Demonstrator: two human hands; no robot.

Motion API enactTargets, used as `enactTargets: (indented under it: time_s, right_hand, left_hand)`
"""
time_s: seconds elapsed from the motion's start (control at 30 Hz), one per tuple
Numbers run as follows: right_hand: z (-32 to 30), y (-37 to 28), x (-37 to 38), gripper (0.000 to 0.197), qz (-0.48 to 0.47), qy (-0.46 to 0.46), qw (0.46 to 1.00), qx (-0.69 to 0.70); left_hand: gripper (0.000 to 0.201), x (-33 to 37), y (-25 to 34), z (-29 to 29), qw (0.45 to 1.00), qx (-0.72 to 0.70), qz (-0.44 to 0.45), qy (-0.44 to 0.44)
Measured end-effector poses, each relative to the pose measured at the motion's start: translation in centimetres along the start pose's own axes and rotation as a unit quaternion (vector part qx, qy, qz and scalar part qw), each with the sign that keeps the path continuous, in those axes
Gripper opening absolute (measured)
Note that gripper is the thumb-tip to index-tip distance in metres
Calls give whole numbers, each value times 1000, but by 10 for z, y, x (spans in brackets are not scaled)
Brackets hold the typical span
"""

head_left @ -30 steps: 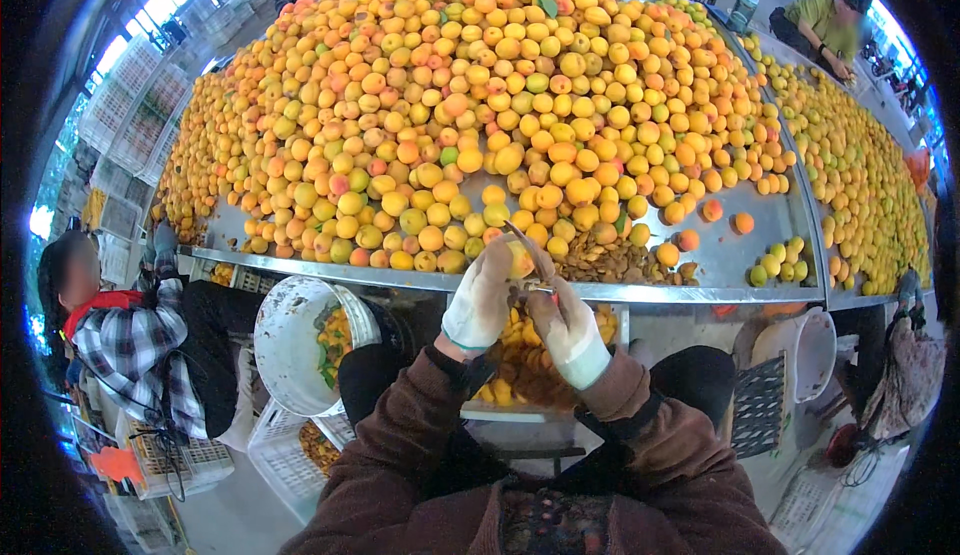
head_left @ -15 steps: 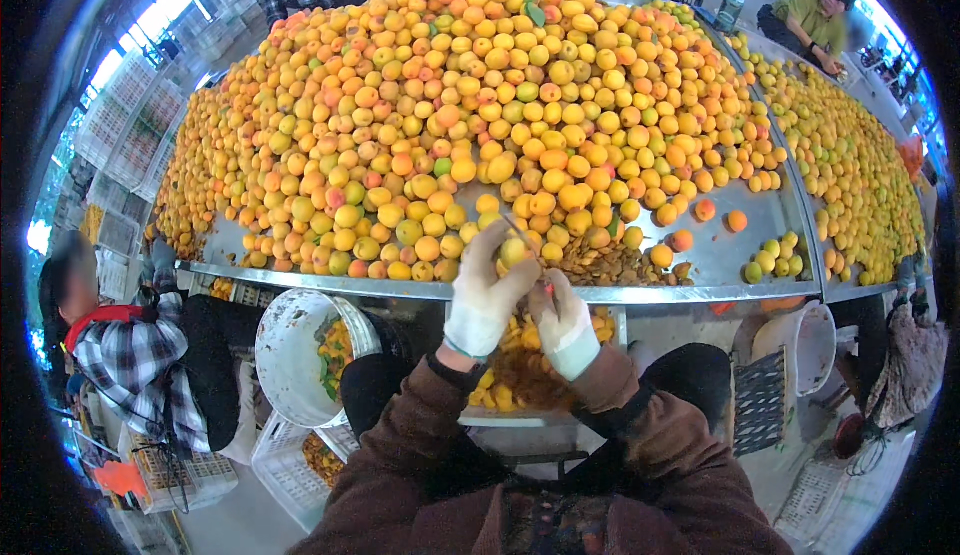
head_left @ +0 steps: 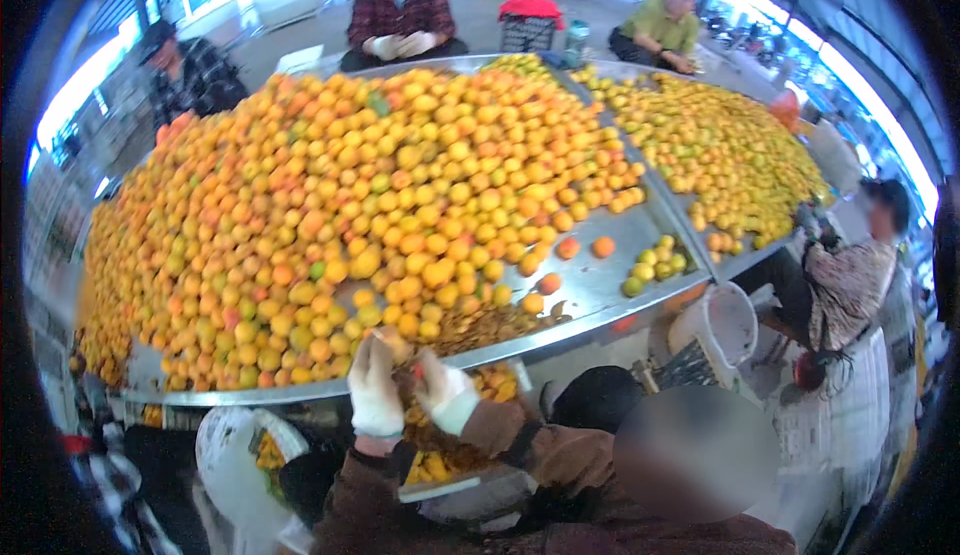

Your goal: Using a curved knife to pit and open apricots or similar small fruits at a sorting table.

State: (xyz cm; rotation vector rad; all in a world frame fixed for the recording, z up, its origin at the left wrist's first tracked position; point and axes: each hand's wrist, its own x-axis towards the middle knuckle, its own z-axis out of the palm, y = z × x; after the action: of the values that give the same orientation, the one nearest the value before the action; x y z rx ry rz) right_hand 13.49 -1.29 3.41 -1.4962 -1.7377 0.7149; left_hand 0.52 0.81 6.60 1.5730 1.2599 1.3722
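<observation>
Both my hands wear white gloves and meet at the near edge of a metal table [head_left: 590, 310] heaped with apricots [head_left: 330, 185]. My left hand [head_left: 375, 395] is closed around an apricot [head_left: 396, 343], partly hidden by its fingers. Close beside it, my right hand [head_left: 448, 395] is closed, with a small red piece at its fingertips. It looks like the handle of a small knife; motion blurs it and no blade shows clearly. Below the hands is a crate [head_left: 460, 485] with orange apricot pieces [head_left: 430, 467]. Brown pits [head_left: 470, 333] lie along the table edge just beyond them.
A white bucket [head_left: 225, 445] stands left of my legs, another white bucket [head_left: 725, 325] to the right. A metal divider [head_left: 650, 170] separates a second apricot heap [head_left: 720, 145]. Several people sit around the table; one in a red checked shirt [head_left: 400, 10] faces me.
The view has swung right and up, so the table and my hands appear farther left and lower. My hands remain close together; the thin blade-like sliver seen earlier no longer shows clearly.
</observation>
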Motion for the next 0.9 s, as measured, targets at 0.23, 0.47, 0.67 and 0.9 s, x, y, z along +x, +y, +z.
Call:
enactTargets:
  time_s: [0.23,0.47,0.67,0.9]
  right_hand:
    - [-30,-12,0,34,33,-72,986,146]
    - [-22,-9,-2,46,27,-17,995,94]
    - [-36,-5,8,31,-9,-41,981,187]
    - [-77,-22,11,30,20,-220,965,140]
  left_hand:
    - [35,17,24,-8,982,-95,-125,-102]
    - [32,-6,2,24,911,-374,-173,-6]
    - [30,17,17,3,978,-156,-112,-88]
    - [30,21,45,-20,970,-115,-144,-160]
